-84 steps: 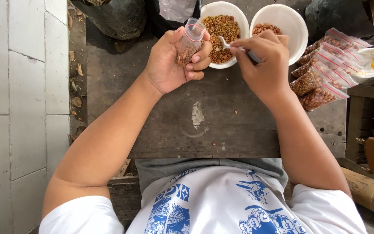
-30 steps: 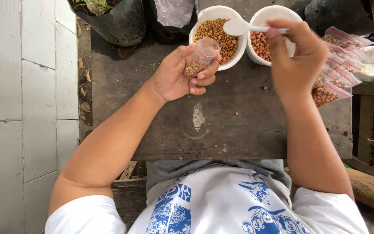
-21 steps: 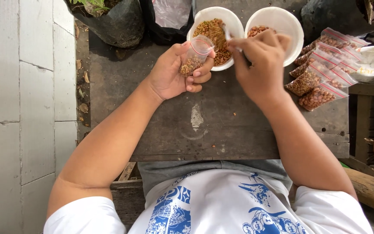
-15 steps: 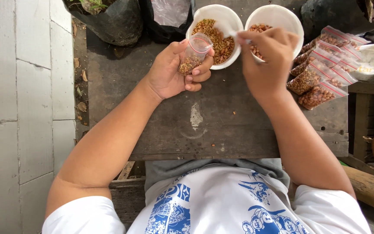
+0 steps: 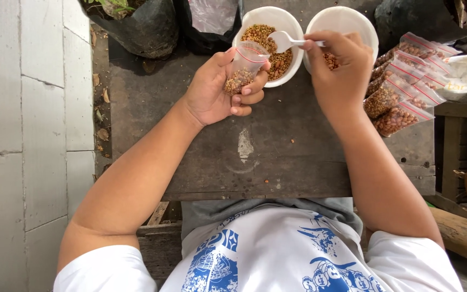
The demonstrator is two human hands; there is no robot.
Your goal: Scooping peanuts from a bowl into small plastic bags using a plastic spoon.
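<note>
While your left hand clamps the small bag, your right hand pinches a white spoon above the left bowl, hiding the bowl beside it.

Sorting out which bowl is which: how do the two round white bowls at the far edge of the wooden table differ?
The left white bowl holds small mixed greenish-brown seeds, heaped and plainly seen; the right white bowl holds larger reddish peanuts, mostly hidden by the right hand. The white plastic spoon hangs over the left bowl, not the right. Both are round, white, alike in size and side by side.
</note>
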